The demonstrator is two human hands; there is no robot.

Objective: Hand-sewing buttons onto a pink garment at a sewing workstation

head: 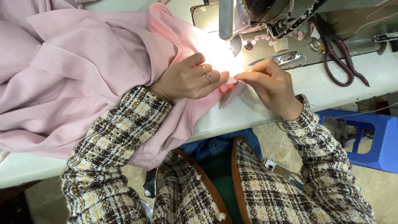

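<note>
**Pink fabric going under the needle**

Pink, soft woven cloth (83,79) is spilling off the near edge of the white sewing table (257,116) into the lap, and most of it is lying bunched to the left, well apart from the machine. The left hand (188,81), ringed and closed down flat, is pressing a folded edge of that cloth, while the right hand (269,83) is pinching a small pale strip (230,93) with fingertips together, just touching the left fingers. Both hands are working just in front of the grey sewing machine head (232,20), under its bright lamp. By my reading, the piece is being lined up; whether any seam is already stitched, the glare is hiding.

Further back, silver thread snips (282,58) are lying just behind the right hand, dark red-handled scissors (344,62) are resting to the right, and small pink buttons (261,39) are scattered on the machine bed. A blue plastic stool (373,141) is standing beyond the table.
</note>
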